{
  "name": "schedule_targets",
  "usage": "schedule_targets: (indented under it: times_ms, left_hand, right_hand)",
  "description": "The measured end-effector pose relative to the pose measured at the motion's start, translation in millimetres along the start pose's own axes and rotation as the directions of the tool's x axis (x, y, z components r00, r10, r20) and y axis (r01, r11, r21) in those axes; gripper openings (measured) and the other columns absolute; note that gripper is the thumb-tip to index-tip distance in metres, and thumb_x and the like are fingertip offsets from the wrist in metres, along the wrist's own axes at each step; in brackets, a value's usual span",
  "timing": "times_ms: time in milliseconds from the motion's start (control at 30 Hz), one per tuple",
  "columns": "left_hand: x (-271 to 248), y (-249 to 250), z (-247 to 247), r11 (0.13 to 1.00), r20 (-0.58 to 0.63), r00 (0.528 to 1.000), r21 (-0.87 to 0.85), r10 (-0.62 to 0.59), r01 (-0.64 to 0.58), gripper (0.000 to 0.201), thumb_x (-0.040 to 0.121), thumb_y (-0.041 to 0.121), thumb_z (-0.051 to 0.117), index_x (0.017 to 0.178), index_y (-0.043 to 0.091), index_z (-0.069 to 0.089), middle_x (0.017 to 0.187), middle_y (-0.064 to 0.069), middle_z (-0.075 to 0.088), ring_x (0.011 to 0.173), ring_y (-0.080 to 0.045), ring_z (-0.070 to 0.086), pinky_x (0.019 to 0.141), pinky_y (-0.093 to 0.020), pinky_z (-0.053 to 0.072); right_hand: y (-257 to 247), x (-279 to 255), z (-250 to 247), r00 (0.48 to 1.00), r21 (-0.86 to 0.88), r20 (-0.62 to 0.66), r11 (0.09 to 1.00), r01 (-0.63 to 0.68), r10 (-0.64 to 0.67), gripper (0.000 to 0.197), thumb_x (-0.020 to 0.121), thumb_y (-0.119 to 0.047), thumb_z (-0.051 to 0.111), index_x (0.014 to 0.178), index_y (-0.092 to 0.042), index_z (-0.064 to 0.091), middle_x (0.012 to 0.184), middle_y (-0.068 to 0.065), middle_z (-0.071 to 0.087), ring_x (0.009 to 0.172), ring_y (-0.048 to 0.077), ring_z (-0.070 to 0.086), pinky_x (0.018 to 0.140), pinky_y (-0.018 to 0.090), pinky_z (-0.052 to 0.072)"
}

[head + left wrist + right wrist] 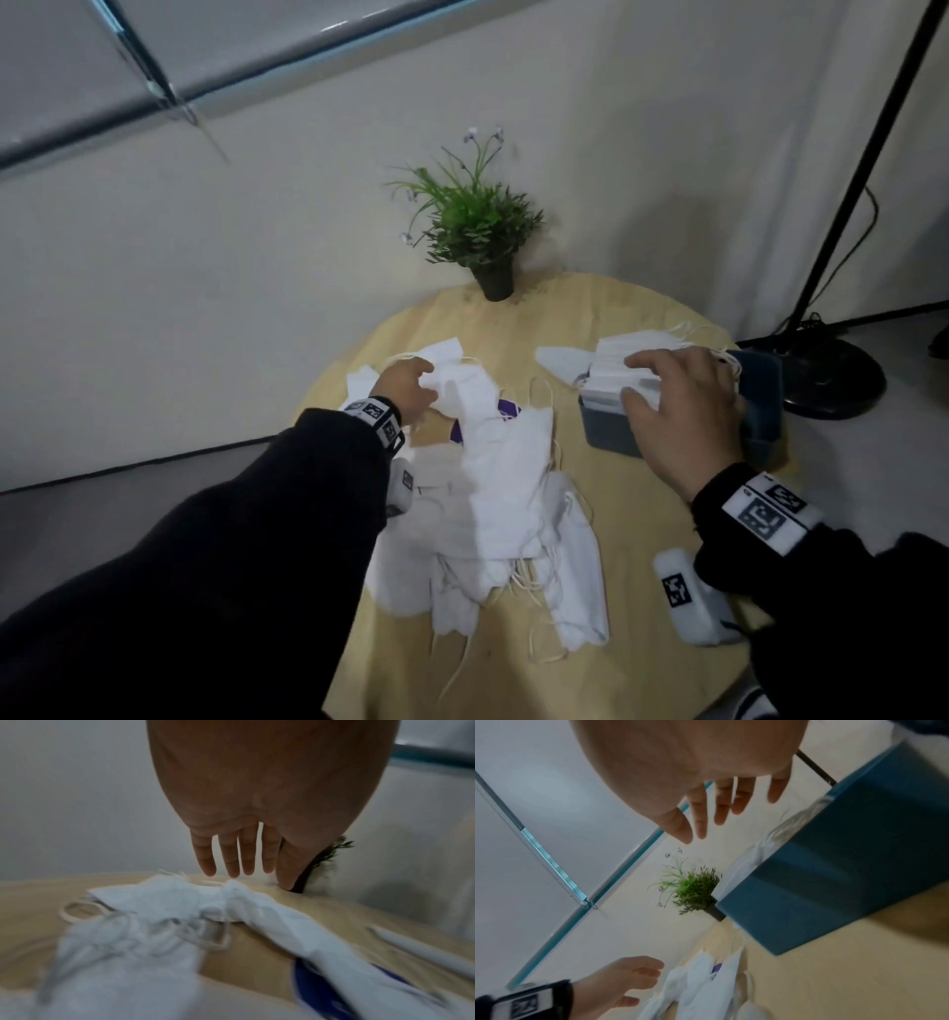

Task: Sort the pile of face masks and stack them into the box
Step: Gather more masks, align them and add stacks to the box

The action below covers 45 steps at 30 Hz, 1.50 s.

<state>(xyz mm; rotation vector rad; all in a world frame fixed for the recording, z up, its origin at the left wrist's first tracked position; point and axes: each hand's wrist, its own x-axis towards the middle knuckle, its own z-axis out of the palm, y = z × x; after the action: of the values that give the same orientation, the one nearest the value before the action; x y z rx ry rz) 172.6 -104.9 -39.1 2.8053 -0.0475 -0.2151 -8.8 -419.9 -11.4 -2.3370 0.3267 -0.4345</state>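
Right hand [683,411] hovering flat, fingers spread, over stacked white masks [624,377] in blue plastic box [760,411] at 2 o'clock — likely squaring stack. Left hand [405,385], fingers straight, reaching into loose white mask pile [493,488] at 10 o'clock — holding nothing.

Plain room: round wooden table [642,519], potted plant [475,226], lamp stand [827,380].

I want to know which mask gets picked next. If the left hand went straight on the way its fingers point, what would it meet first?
Probably the white face mask atop the pile, just under the left hand; its fingertips hover over it. Depth is blurry.
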Motion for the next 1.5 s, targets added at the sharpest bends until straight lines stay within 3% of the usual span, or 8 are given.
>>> schedule_targets:
  times_ms: [167, 400, 500, 700, 867, 1100, 1233, 1500]
  left_hand:
    - [34, -34, -10, 0.992, 0.013, 0.996, 0.092, -0.09, 0.089, 0.058, 0.094, 0.039, 0.07, 0.146, 0.02, 0.051, 0.152, -0.007, 0.049, 0.133, -0.028, 0.054, 0.105, -0.037, 0.043]
    - [60, -22, 11, 0.934, 0.043, 0.949, -0.173, -0.311, 0.314, 0.117, 0.072, 0.078, 0.073, 0.162, 0.024, 0.022, 0.163, -0.015, 0.031, 0.144, -0.04, 0.041, 0.114, -0.051, 0.04]
    - [60, -9, 28, 0.955, 0.058, 0.959, 0.128, -0.278, 0.269, 0.121, 0.066, 0.082, 0.073, 0.16, 0.02, 0.026, 0.159, -0.01, 0.038, 0.145, -0.035, 0.038, 0.118, -0.05, 0.031]
    - [39, 22, 17, 0.988, 0.101, 0.991, 0.136, -0.088, 0.074, 0.063, 0.086, 0.02, 0.06, 0.145, 0.023, 0.038, 0.103, -0.006, 0.062, 0.091, -0.031, 0.066, 0.08, -0.042, 0.059]
    - [-20, 43, -30, 0.972, -0.104, 0.985, -0.176, 0.141, -0.157, 0.04, 0.089, 0.017, 0.067, 0.125, 0.028, 0.055, 0.113, 0.0, 0.068, 0.096, -0.024, 0.063, 0.07, -0.028, 0.046]
    - [-118, 34, -55, 0.305, 0.072, 0.969, -0.952, 0.235, -0.003, 0.035, 0.095, 0.006, 0.068, 0.13, 0.004, 0.065, 0.124, -0.021, 0.072, 0.114, -0.04, 0.07, 0.098, -0.053, 0.056]
    - [-116, -4, -28, 0.436, 0.146, 0.985, -0.895, 0.093, 0.092, 0.036, 0.092, 0.021, 0.077, 0.126, 0.01, 0.071, 0.12, -0.018, 0.075, 0.11, -0.04, 0.072, 0.104, -0.057, 0.052]
    - [-82, -71, -20, 0.633, -0.102, 0.956, -0.768, -0.276, 0.101, 0.036, 0.087, -0.008, 0.068, 0.104, 0.022, 0.074, 0.112, -0.009, 0.073, 0.106, -0.029, 0.068, 0.088, -0.037, 0.053]
  right_hand:
    - [-31, -5, 37, 0.995, 0.53, 0.103, 0.847, -0.04, -0.018, 0.019, 0.091, -0.012, 0.067, 0.093, -0.03, 0.072, 0.078, -0.004, 0.062, 0.073, 0.02, 0.06, 0.074, 0.038, 0.053]
    - [-50, -13, 95, 0.92, 0.479, 0.391, 0.85, -0.22, 0.018, 0.015, 0.091, -0.015, 0.067, 0.091, -0.029, 0.071, 0.082, 0.005, 0.068, 0.078, 0.029, 0.068, 0.073, 0.044, 0.057]
    - [-51, -12, 104, 0.906, 0.423, 0.423, 0.88, -0.218, 0.022, 0.012, 0.092, -0.019, 0.066, 0.094, -0.031, 0.069, 0.081, -0.003, 0.067, 0.076, 0.021, 0.066, 0.071, 0.035, 0.053]
    - [-49, -4, 105, 0.897, 0.385, 0.433, 0.883, -0.269, 0.085, 0.012, 0.094, -0.021, 0.068, 0.105, -0.026, 0.067, 0.094, -0.005, 0.066, 0.086, 0.017, 0.063, 0.068, 0.025, 0.044]
    - [-48, -2, 100, 0.88, 0.436, 0.454, 0.825, -0.359, 0.142, 0.052, 0.09, -0.034, 0.077, 0.135, -0.023, 0.054, 0.125, -0.001, 0.059, 0.11, 0.019, 0.061, 0.099, 0.039, 0.05]
    - [-60, -7, 84, 0.852, 0.65, 0.524, 0.651, -0.391, -0.012, 0.035, 0.088, -0.027, 0.081, 0.121, -0.021, 0.069, 0.111, -0.004, 0.076, 0.095, 0.012, 0.073, 0.069, 0.018, 0.052]
    - [-56, -17, 88, 0.864, 0.568, 0.501, 0.74, -0.361, 0.037, 0.027, 0.093, -0.018, 0.076, 0.068, -0.019, 0.064, 0.081, 0.006, 0.074, 0.077, 0.021, 0.07, 0.062, 0.032, 0.049]
    - [-54, -5, 61, 0.952, 0.682, 0.2, 0.664, -0.306, 0.232, 0.026, 0.074, -0.029, 0.061, 0.079, -0.003, 0.057, 0.078, 0.022, 0.063, 0.066, 0.022, 0.06, 0.06, 0.046, 0.056]
